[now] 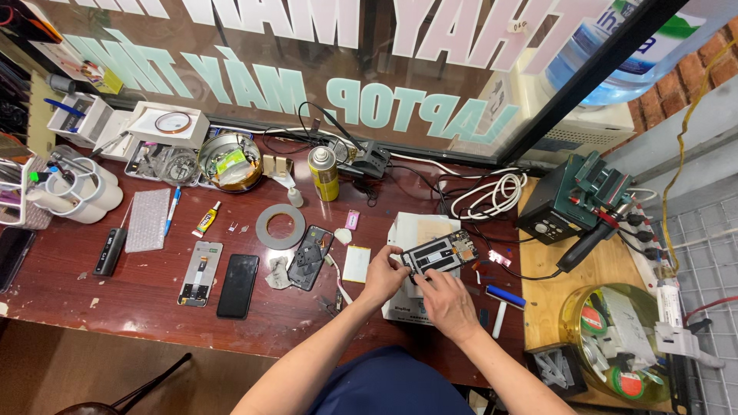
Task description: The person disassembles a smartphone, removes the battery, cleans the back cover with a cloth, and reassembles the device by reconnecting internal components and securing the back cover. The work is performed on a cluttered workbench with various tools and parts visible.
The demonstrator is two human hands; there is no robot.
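Spreading across most of the view, the dark red workbench (69,300) carries the whole clutter, with a lighter wooden side table (607,269) butted against its right end. On that table a dark green soldering station (555,206) stands with its black handpiece lying beside it, and a round yellow-green tray (573,319) of tape rolls sits nearer the person. A coil of white cable (492,194) lies behind the work spot. Further left lie a yellow spray can (324,174), a grey ring of tape (280,226), a black phone (237,286) face up, a grey phone back cover (201,273) and a small tube of glue (206,220).

The opened phone frame (440,253) is held just above a white box (407,230) near the bench's right end. The left hand (382,277) pinches its lower left corner between thumb and fingers, closed on the edge. The right hand (447,303) rests under the near long edge, fingers curled with fingertips touching the frame; whether they grip or only steady it I cannot tell.

The frame looks light, thin and stiff, yet probably fragile: exposed boards and ribbon cables sit on the upward face. Holding it by the bare rim and corners, as now, seems safest, keeping fingers off the inner parts.
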